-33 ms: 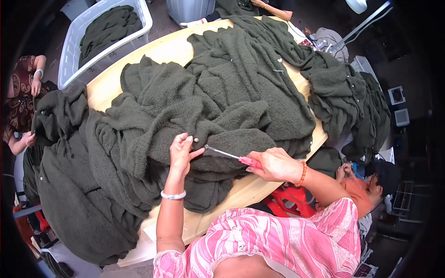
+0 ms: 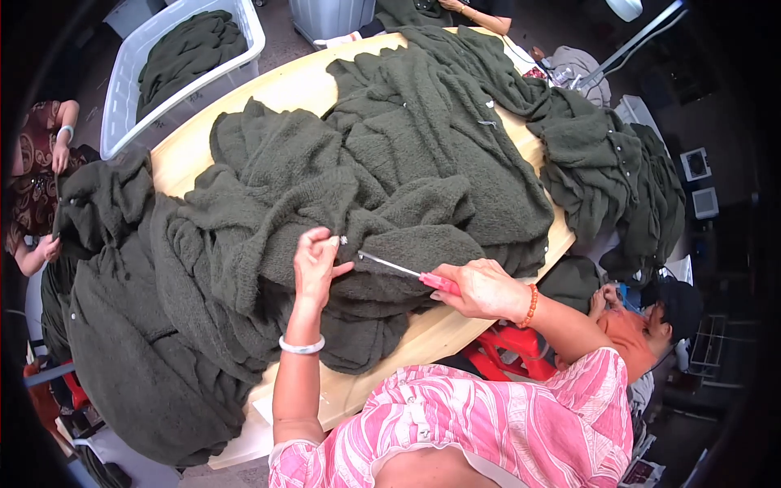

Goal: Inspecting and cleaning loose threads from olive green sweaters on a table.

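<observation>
The left hand (image 2: pixel 316 267) is partly curled against the dark green knit garment (image 2: pixel 390 232) at the near middle of the bench (image 2: pixel 289 88), its fingertips beside a small shiny button (image 2: pixel 344 241), though whether they pinch the fabric I cannot tell. The right hand (image 2: pixel 486 291) is closed around the pink handle of a thin metal-shafted tool (image 2: pixel 392 267), its tip pointing left, near the button. Heaped folds crowd both hands and cover much of the bench, while a white plastic bin (image 2: pixel 218 84) of similar knitwear stands far left.
</observation>
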Demonstrator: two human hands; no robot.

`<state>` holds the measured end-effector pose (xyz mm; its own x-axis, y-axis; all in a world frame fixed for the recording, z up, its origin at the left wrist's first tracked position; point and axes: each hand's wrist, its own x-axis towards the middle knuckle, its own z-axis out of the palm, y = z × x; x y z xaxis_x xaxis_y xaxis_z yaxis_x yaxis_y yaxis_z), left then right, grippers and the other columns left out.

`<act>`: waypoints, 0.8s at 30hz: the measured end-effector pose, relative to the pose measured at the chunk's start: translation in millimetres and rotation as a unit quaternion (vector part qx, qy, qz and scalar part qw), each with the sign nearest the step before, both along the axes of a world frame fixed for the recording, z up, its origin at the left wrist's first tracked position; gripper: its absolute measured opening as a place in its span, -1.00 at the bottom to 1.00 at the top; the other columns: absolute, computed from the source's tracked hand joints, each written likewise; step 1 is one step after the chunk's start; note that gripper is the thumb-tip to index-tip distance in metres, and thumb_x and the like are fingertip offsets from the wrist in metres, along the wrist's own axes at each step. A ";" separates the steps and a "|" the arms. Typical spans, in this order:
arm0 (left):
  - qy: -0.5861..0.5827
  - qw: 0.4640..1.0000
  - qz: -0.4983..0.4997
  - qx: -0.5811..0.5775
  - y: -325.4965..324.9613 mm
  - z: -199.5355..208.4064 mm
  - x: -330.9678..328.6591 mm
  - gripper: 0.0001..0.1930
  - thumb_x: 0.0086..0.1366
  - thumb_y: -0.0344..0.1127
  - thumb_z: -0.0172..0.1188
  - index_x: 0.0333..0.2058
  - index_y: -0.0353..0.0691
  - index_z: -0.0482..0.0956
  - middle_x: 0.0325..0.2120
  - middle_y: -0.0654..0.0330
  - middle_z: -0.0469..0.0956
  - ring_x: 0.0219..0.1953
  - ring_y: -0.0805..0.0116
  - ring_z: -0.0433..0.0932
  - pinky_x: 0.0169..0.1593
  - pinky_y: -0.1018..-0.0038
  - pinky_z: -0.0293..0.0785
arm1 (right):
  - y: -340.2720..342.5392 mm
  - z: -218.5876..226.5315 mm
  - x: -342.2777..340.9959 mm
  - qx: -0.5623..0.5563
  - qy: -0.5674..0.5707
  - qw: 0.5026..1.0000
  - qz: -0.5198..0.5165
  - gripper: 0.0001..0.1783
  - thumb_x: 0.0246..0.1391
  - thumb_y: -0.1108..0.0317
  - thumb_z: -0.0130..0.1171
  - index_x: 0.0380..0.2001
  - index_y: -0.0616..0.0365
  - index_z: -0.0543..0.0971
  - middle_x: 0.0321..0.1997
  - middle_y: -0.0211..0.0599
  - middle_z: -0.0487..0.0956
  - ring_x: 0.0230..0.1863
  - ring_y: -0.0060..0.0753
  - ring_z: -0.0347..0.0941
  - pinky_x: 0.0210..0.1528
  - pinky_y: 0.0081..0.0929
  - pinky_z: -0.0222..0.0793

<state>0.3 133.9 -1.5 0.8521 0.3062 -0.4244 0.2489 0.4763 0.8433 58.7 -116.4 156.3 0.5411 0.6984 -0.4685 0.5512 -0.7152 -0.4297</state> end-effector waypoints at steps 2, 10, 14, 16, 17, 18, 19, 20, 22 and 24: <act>0.014 0.972 -0.005 0.235 1.5 40.2 16.9 -0.30 0.19 -0.23 0.29 0.22 -0.23 0.13 -0.06 -0.03 0.42 -0.18 0.38 0.51 -0.41 0.46 0.62 | -1.4 -1.9 -2.2 0.017 0.007 0.998 -0.059 -0.68 0.12 0.11 0.11 -0.15 0.04 0.50 -0.48 0.02 0.57 -0.34 0.14 0.52 -0.28 0.00 0.40; -0.095 0.806 -0.067 0.581 22.2 -23.0 102.3 -0.57 0.05 -0.30 0.32 -0.08 -0.25 0.49 -0.27 0.00 0.53 -0.19 0.02 0.51 -0.07 0.26 0.43 | 22.9 -15.6 5.3 0.011 -0.077 0.991 -0.106 -0.69 0.11 0.12 0.10 -0.30 0.16 0.47 -0.45 0.06 0.57 -0.30 0.16 0.52 -0.21 0.00 0.39; -0.126 0.984 -0.002 0.123 35.2 -46.4 93.4 -0.78 0.25 -0.46 0.15 -0.13 -0.36 0.56 -0.24 0.28 0.60 -0.25 0.52 0.53 -0.13 0.57 0.44 | 19.1 -12.8 3.5 -0.001 -0.058 0.992 -0.116 -0.69 0.10 0.12 0.10 -0.31 0.17 0.49 -0.41 0.05 0.58 -0.25 0.12 0.53 -0.16 -0.01 0.39; -0.150 0.987 0.001 0.065 36.0 -48.3 86.0 -0.81 0.26 -0.48 0.13 -0.15 -0.35 0.57 -0.25 0.27 0.60 -0.25 0.52 0.53 -0.12 0.58 0.43 | 20.1 -13.7 3.6 0.024 -0.053 0.993 -0.107 -0.69 0.10 0.11 0.11 -0.24 0.12 0.52 -0.41 0.02 0.57 -0.24 0.15 0.51 -0.15 -0.02 0.37; -0.155 0.987 0.008 0.032 33.2 -34.8 80.6 -0.83 0.26 -0.49 0.13 -0.18 -0.35 0.58 -0.28 0.29 0.60 -0.27 0.55 0.51 -0.14 0.61 0.41 | 21.8 -13.3 2.9 0.025 -0.052 0.992 -0.111 -0.69 0.10 0.11 0.11 -0.24 0.12 0.52 -0.41 0.02 0.57 -0.24 0.15 0.51 -0.15 -0.02 0.37; -0.155 0.988 0.001 -0.005 28.5 -23.0 76.1 -0.80 0.26 -0.50 0.13 -0.13 -0.36 0.56 -0.23 0.28 0.59 -0.24 0.53 0.51 -0.10 0.60 0.39 | 25.1 -13.9 4.3 0.033 -0.055 0.991 -0.116 -0.68 0.09 0.11 0.11 -0.24 0.12 0.52 -0.40 0.03 0.58 -0.23 0.15 0.50 -0.14 -0.03 0.38; -0.155 0.988 -0.002 -0.003 26.5 -24.5 72.1 -0.80 0.26 -0.50 0.13 -0.13 -0.36 0.56 -0.23 0.28 0.59 -0.24 0.53 0.51 -0.10 0.60 0.39 | 28.2 -14.6 5.3 0.043 -0.058 0.990 -0.120 -0.68 0.09 0.10 0.11 -0.25 0.13 0.52 -0.38 0.03 0.58 -0.22 0.16 0.50 -0.13 -0.04 0.38; -0.160 0.987 0.001 0.015 26.9 -25.4 66.9 -0.78 0.27 -0.50 0.13 -0.11 -0.35 0.55 -0.23 0.28 0.59 -0.22 0.53 0.50 -0.07 0.58 0.39 | 31.6 -13.9 4.7 0.057 -0.050 0.990 -0.116 -0.67 0.09 0.10 0.12 -0.25 0.14 0.52 -0.36 0.06 0.58 -0.19 0.15 0.50 -0.12 -0.04 0.38; -0.174 0.983 -0.013 0.058 22.2 -27.7 58.9 -0.77 0.26 -0.51 0.13 -0.10 -0.36 0.54 -0.22 0.29 0.58 -0.18 0.52 0.49 -0.02 0.54 0.37 | 31.9 -21.0 6.7 0.058 -0.051 0.990 -0.116 -0.67 0.08 0.10 0.12 -0.26 0.14 0.52 -0.36 0.05 0.58 -0.19 0.14 0.51 -0.12 -0.03 0.39; -0.179 0.982 -0.005 0.060 12.5 -17.0 46.5 -0.80 0.27 -0.49 0.14 -0.13 -0.36 0.55 -0.25 0.32 0.57 -0.23 0.57 0.47 -0.10 0.61 0.37 | 25.7 -22.7 1.0 0.058 -0.051 0.989 -0.126 -0.67 0.08 0.10 0.12 -0.27 0.15 0.53 -0.37 0.04 0.58 -0.19 0.13 0.51 -0.13 -0.01 0.39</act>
<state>46.8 146.4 -18.5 0.9431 0.3273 -0.0595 -0.0691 0.3678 0.9273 59.8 -90.6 133.6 0.7453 0.5810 -0.3271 0.4067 -0.7850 -0.4673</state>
